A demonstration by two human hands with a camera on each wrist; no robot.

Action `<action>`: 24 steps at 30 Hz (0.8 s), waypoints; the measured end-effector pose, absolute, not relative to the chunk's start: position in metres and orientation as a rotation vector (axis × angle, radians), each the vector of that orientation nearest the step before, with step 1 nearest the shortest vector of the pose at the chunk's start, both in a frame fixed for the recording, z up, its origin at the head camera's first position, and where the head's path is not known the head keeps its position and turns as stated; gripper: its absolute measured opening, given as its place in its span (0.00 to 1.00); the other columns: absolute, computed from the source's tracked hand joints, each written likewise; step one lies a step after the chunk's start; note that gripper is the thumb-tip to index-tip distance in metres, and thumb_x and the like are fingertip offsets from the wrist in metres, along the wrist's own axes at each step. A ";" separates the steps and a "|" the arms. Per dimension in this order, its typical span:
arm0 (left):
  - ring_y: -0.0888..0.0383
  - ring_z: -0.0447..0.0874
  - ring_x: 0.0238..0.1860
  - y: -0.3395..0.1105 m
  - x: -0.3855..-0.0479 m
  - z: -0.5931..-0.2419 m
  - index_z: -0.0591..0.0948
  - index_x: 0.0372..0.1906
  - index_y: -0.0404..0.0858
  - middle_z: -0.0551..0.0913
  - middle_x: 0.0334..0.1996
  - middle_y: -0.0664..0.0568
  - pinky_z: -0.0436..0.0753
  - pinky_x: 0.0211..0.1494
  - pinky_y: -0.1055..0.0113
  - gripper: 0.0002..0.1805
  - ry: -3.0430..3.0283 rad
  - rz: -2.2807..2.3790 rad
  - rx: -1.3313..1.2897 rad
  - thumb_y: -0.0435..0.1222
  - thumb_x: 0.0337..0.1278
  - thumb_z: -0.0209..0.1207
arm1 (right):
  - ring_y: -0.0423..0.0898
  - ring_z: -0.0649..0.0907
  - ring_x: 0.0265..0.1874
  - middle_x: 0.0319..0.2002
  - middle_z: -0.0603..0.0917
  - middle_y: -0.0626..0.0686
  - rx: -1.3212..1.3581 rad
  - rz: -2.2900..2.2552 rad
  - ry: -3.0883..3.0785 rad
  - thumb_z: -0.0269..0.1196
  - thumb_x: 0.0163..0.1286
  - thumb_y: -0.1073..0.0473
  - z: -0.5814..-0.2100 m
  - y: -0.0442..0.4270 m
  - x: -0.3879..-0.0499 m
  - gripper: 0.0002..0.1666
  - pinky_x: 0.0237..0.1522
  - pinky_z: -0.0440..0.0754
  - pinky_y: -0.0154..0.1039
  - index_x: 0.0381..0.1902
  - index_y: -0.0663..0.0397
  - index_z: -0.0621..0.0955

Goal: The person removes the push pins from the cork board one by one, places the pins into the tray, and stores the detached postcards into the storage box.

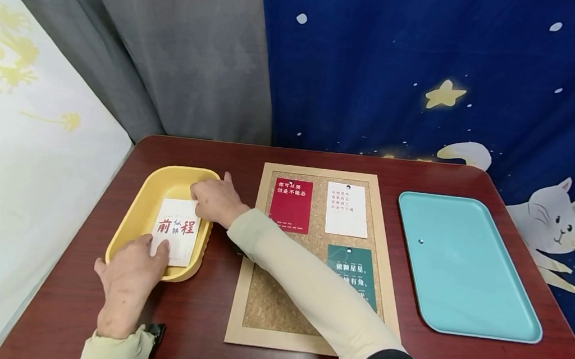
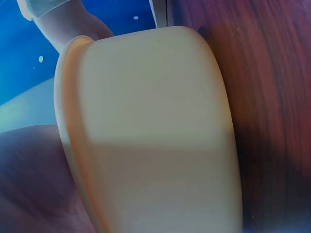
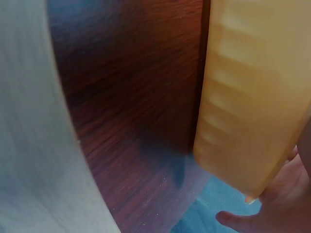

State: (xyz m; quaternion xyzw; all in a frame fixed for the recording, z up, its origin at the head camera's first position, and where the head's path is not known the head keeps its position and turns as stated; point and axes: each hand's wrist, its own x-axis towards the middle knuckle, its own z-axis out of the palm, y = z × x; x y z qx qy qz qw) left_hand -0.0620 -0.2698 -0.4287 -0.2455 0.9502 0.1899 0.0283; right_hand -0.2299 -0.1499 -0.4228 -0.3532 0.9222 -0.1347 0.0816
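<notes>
A white card [image 1: 177,227] with large red and blue characters lies in the yellow basket [image 1: 166,178] at the left of the table. My left hand [image 1: 133,269] reaches over the basket's near rim and pinches the card's lower left edge, its thumb on the card's face. At the upper right edge of the card, my right hand [image 1: 217,199] holds it with curled fingers, one finger sticking out beyond the rim. The fingertips under the card are hidden. In the wrist views the basket's outer wall [image 2: 146,107] fills much of the frame, and part of my right hand [image 3: 286,199] shows.
A wood-framed cork board [image 1: 283,292] lies mid-table under my right forearm. On it are a red card [image 1: 290,205], a white card [image 1: 347,212] and a teal card [image 1: 354,263], partly covered by the sleeve. A turquoise tray [image 1: 468,267] sits at the right.
</notes>
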 end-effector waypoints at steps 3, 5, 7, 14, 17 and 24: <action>0.26 0.76 0.63 -0.270 -0.062 -0.429 0.75 0.68 0.30 0.78 0.64 0.27 0.52 0.67 0.20 0.31 2.950 0.579 -0.747 0.49 0.75 0.49 | 0.40 0.79 0.26 0.18 0.74 0.43 -1.036 -0.381 2.742 0.63 0.73 0.58 -0.421 -0.151 -0.230 0.17 0.82 0.54 0.63 0.22 0.44 0.73; 0.26 0.76 0.62 -0.270 -0.062 -0.429 0.76 0.66 0.30 0.79 0.62 0.27 0.53 0.66 0.20 0.30 2.963 0.575 -0.741 0.49 0.74 0.49 | 0.41 0.78 0.24 0.16 0.72 0.43 -1.037 -0.362 2.739 0.62 0.73 0.58 -0.420 -0.151 -0.231 0.19 0.82 0.55 0.64 0.21 0.44 0.72; 0.26 0.76 0.61 -0.270 -0.062 -0.430 0.77 0.64 0.30 0.80 0.61 0.27 0.53 0.66 0.20 0.29 2.968 0.575 -0.737 0.49 0.74 0.50 | 0.41 0.78 0.23 0.15 0.71 0.43 -1.044 -0.356 2.736 0.61 0.73 0.59 -0.420 -0.150 -0.230 0.20 0.82 0.55 0.64 0.19 0.45 0.72; 0.27 0.76 0.63 -0.267 -0.062 -0.431 0.76 0.66 0.31 0.79 0.62 0.27 0.51 0.68 0.21 0.30 2.978 0.598 -0.742 0.50 0.74 0.50 | 0.41 0.80 0.24 0.15 0.73 0.43 -1.055 -0.359 2.748 0.61 0.75 0.57 -0.423 -0.148 -0.230 0.21 0.81 0.57 0.66 0.19 0.45 0.73; 0.28 0.75 0.65 -0.267 -0.061 -0.432 0.76 0.66 0.31 0.78 0.63 0.27 0.50 0.69 0.20 0.30 2.983 0.610 -0.752 0.49 0.74 0.50 | 0.40 0.80 0.24 0.17 0.75 0.43 -1.047 -0.379 2.734 0.61 0.76 0.56 -0.423 -0.147 -0.229 0.20 0.81 0.56 0.66 0.21 0.44 0.74; 0.29 0.73 0.67 -0.268 -0.060 -0.433 0.77 0.65 0.31 0.77 0.65 0.28 0.48 0.70 0.19 0.28 3.017 0.659 -0.789 0.48 0.74 0.50 | 0.37 0.80 0.33 0.24 0.80 0.41 -1.113 -0.440 2.743 0.60 0.77 0.54 -0.418 -0.145 -0.229 0.14 0.82 0.55 0.64 0.27 0.41 0.79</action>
